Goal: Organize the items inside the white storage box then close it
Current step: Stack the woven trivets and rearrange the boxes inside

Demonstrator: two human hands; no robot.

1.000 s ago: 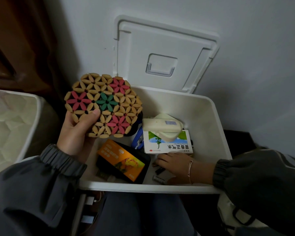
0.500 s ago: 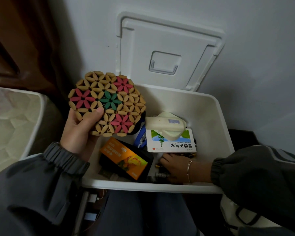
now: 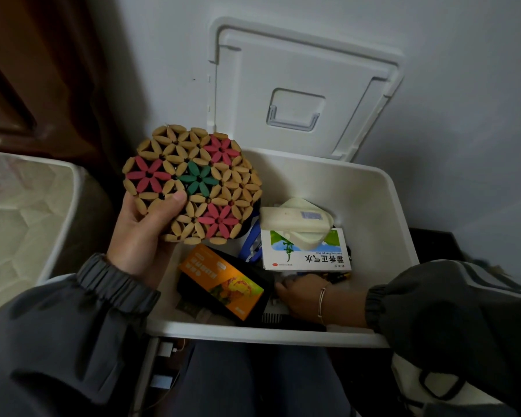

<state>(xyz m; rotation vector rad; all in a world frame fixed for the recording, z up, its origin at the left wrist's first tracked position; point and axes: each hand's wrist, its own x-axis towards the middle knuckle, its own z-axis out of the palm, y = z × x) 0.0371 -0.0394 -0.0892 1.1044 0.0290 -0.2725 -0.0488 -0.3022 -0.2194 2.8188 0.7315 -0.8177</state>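
Right hand (image 3: 301,296) low inside white storage box (image 3: 253,334), near front wall, beside orange carton (image 3: 223,281); fingers' grip cannot be told. Left hand (image 3: 142,236) grasps flower-pattern bamboo trivet (image 3: 193,185) over box's left rim. Lid (image 3: 298,85) open against wall.

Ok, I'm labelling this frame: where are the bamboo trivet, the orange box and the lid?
bamboo trivet (image 3: 198,179): head view, green centre flower.
orange box (image 3: 223,281): head view, top face.
lid (image 3: 298,70): head view, inner panel above handle.
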